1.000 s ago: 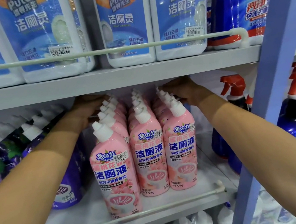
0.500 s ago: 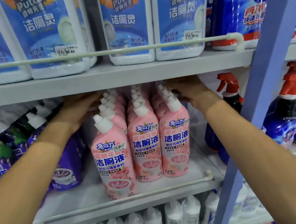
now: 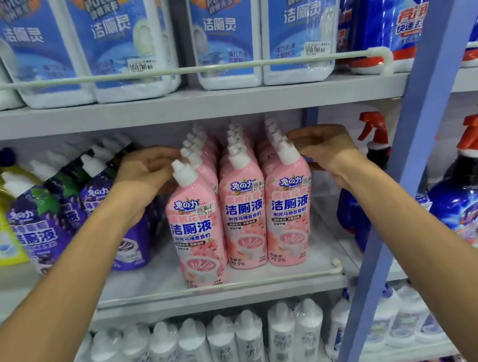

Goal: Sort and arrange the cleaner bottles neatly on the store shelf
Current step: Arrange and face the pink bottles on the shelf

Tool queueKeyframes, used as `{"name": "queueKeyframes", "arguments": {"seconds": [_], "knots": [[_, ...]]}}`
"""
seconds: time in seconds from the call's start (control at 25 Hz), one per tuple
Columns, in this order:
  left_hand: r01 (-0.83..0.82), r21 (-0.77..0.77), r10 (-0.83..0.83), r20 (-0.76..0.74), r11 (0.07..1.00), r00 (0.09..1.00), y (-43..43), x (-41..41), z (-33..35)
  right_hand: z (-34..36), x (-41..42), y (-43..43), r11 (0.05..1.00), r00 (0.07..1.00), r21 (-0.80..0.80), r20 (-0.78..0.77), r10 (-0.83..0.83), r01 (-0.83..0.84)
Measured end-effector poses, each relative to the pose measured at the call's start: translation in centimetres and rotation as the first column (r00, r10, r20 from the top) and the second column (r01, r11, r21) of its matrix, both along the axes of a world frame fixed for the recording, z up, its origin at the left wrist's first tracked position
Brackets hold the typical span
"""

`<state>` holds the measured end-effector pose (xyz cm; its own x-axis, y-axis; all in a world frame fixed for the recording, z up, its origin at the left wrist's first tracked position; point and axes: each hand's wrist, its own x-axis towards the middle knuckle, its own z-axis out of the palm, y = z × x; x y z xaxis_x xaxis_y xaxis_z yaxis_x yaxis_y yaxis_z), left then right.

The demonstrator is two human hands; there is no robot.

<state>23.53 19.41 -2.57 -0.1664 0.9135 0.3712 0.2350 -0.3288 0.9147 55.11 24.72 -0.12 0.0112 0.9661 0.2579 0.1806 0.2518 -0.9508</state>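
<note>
Left hand (image 3: 144, 176): fingers curled at the neck of the front-left bottle (image 3: 197, 230); a true pinch cannot be confirmed. Pink bottles (image 3: 243, 211) stand in three rows on the shelf (image 3: 141, 283), between the hands. Right hand (image 3: 324, 149): curled against the right row's necks, hold unclear. Risk: pressing this high could topple a row.

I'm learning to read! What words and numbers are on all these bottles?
"Mr Puton", "洁厕灵": white jugs, top shelf.
"兔の力", "Rabito", "洁厕液", "99.9%": pink bottles.
"兔の力", "洁厕液": purple bottles.
Too blurred to read: barcode stickers, small print, the bottom shelf's white bottles.
</note>
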Motion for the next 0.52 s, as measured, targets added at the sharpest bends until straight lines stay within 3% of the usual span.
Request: {"name": "queueKeyframes", "arguments": {"seconds": [0.16, 0.36, 0.52], "knots": [[-0.003, -0.004, 0.003, -0.012, 1.0, 1.0, -0.4, -0.2, 0.0, -0.1, -0.3, 0.2, 1.0, 1.0, 0.007, 0.03, 0.008, -0.008], [-0.03, 0.017, 0.029, 0.057, 0.999, 0.998, -4.3, -0.1, -0.5, -0.7, 1.3, -2.6, 0.996, 0.993, 0.023, -0.074, 0.092, -0.09], [0.131, -0.001, -0.129, -0.185, 0.991, 0.974, -7.0, -0.5, -1.9, -2.7, 1.1, -3.8, 0.99, 0.993, 0.108, -0.061, 0.098, -0.091]]}}
